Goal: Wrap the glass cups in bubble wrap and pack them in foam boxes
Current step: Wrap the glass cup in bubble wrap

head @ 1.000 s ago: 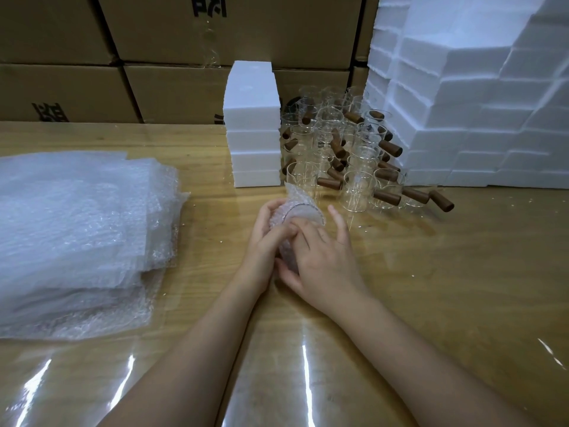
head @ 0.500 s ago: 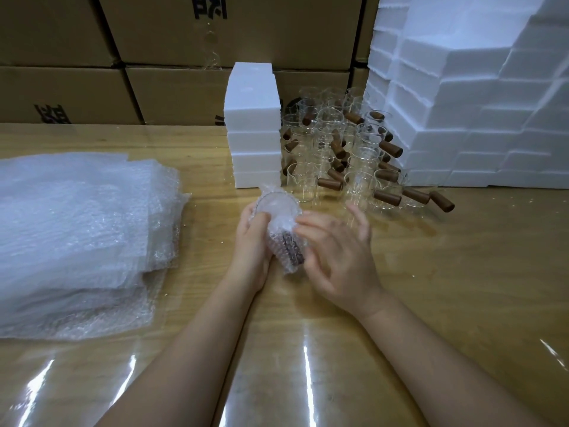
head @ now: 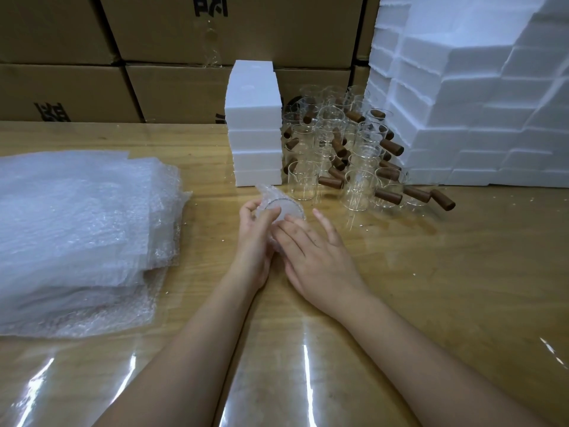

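**A:** Where do we stand at the packing desk (head: 431, 272)?

**B:** We have one wrapped cup (head: 281, 208) in hand, held over the middle of the desk. We judge its wrap nearly closed, with a loose tail of film sticking up on the far side. It has not gone into a box.

**A:** And what is left?

**B:** Most of it, as we read it. A crowd of bare glass cups (head: 338, 155) with brown handles stands toward the far edge. They sit between a short stack of foam boxes (head: 254, 124) and a taller white wall of them at the far right corner. Sheets of bubble wrap (head: 77, 226) lie piled at the left edge. Whether any closed box is filled, we cannot tell.

**A:** The grip?

**B:** The left hand (head: 255, 234) curls round the bundle's side, thumb across its round end. The right hand (head: 314, 255) lies over it from the near side, fingers straight and fanned, the first two pressing the film down.
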Demonstrator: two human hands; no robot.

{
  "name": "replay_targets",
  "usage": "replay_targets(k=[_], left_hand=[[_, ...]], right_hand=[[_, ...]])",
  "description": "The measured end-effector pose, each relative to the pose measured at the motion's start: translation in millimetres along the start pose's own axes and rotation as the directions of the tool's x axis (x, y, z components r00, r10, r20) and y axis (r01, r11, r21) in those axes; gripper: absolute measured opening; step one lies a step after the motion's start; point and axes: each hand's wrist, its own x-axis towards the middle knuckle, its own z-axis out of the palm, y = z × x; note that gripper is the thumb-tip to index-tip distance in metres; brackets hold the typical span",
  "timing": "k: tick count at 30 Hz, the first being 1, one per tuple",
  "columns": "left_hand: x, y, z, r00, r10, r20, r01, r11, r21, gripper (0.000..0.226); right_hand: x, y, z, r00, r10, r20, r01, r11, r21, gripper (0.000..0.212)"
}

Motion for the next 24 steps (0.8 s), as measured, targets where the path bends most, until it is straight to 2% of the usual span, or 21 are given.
replay_targets(k=[5, 9, 12, 13, 15, 16, 17, 19, 20, 22, 24], left_hand=[[-4, -2, 0, 0.993, 0.076, 0.091, -0.076, 0.997, -0.002, 0.037], [-5, -5, 1, 0.988, 0.152, 0.039, -0.156, 0.981, 0.119, 0.022], [-5, -7, 0, 0.976, 0.216, 0.021, -0.215, 0.947, 0.238, 0.017], [-5, -8, 0, 0.973, 0.232, 0.015, -0.227, 0.934, 0.277, 0.019], [-6, -7, 1, 0.958, 0.286, 0.006, -0.271, 0.901, 0.339, 0.021], [-7, -7, 2, 0.948, 0.318, 0.020, -0.305, 0.886, 0.348, 0.019], [-8, -8, 3, 0.938, 0.343, 0.051, -0.338, 0.873, 0.352, 0.017], [-11, -10, 6, 0.919, 0.370, 0.137, -0.394, 0.844, 0.364, 0.017], [-12, -11, 7, 0.908, 0.379, 0.181, -0.420, 0.822, 0.385, 0.019], [-14, -13, 8, 0.888, 0.388, 0.246, -0.460, 0.760, 0.460, 0.028], [-17, -13, 9, 0.864, 0.419, 0.280, -0.504, 0.699, 0.508, 0.042]], right_hand=[[5, -7, 1, 0.999, 0.040, -0.029, -0.043, 0.994, -0.098, 0.032], [9, -13, -2, 0.997, 0.069, -0.021, -0.070, 0.996, -0.055, 0.037], [6, -7, -4, 0.986, 0.097, -0.136, -0.073, 0.983, 0.169, 0.031], [4, -4, -5, 0.966, 0.165, -0.199, -0.106, 0.955, 0.278, 0.028], [1, 0, -6, 0.879, 0.400, -0.259, -0.240, 0.841, 0.485, 0.030], [1, 1, -7, 0.831, 0.514, -0.212, -0.323, 0.757, 0.568, 0.036], [2, 1, -8, 0.799, 0.594, -0.098, -0.408, 0.654, 0.637, 0.046], [4, 1, -8, 0.740, 0.638, 0.212, -0.566, 0.421, 0.709, 0.064], [3, 2, -8, 0.713, 0.625, 0.318, -0.613, 0.336, 0.715, 0.065], [1, 6, -3, 0.682, 0.625, 0.380, -0.646, 0.272, 0.713, 0.055], [0, 11, -2, 0.677, 0.659, 0.329, -0.640, 0.306, 0.704, 0.051]])
